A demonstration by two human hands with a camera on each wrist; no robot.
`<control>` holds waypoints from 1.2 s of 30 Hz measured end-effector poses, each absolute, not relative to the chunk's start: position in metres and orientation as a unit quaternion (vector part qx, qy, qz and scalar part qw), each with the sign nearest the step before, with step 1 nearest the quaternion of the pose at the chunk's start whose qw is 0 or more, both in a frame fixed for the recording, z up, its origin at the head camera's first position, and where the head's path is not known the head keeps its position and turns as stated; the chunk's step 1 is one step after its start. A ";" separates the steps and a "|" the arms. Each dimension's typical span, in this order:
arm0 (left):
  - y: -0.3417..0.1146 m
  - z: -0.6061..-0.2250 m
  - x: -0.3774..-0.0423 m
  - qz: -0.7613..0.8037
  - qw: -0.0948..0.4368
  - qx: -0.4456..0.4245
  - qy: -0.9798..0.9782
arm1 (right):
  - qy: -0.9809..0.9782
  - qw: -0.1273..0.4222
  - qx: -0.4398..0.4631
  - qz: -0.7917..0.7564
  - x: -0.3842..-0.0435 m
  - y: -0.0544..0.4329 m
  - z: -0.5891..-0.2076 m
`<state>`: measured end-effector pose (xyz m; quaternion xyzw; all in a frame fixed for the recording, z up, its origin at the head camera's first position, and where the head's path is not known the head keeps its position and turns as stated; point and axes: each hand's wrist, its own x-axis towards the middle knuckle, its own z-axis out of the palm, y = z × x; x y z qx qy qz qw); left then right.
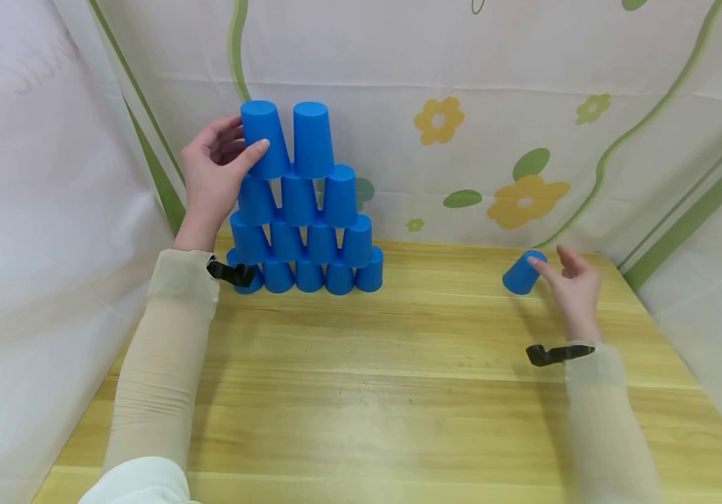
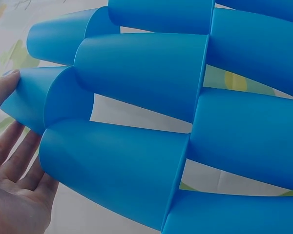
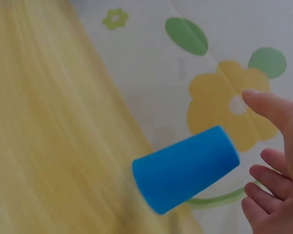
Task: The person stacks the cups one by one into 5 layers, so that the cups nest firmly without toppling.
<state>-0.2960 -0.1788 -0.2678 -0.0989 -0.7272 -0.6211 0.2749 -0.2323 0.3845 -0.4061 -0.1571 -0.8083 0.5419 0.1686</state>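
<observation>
A pyramid of upside-down blue cups [image 1: 299, 199] stands at the back left of the table, with two cups in its top row. My left hand [image 1: 213, 168] holds the left top cup [image 1: 260, 122], thumb on its near side and fingers round its left. In the left wrist view, the left hand [image 2: 22, 204] has its thumb on that cup [image 2: 27, 92]. Far to the right, a single blue cup [image 1: 520, 274] stands upside down near the table's back edge. Close beside it is my right hand [image 1: 575, 290]; the right wrist view shows a gap between this hand [image 3: 283, 180] and the cup [image 3: 185, 168].
The wooden table [image 1: 361, 392] reaches back to a white curtain [image 1: 386, 56] printed with flowers and leaves. White sheets hang at the left [image 1: 40, 245] and right sides. A black wrist strap [image 1: 231, 271] sits on each forearm.
</observation>
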 end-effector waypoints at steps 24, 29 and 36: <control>-0.179 -0.271 -0.298 -0.615 0.274 -0.097 -0.733 | -0.789 0.158 -0.179 0.566 -0.238 0.397 -0.440; -0.180 -0.271 -0.298 -0.613 0.275 -0.098 -0.734 | -0.770 0.162 -0.179 0.590 -0.243 0.395 -0.442; -0.181 -0.272 -0.300 -0.611 0.276 -0.099 -0.735 | -0.764 0.166 -0.189 0.594 -0.252 0.390 -0.444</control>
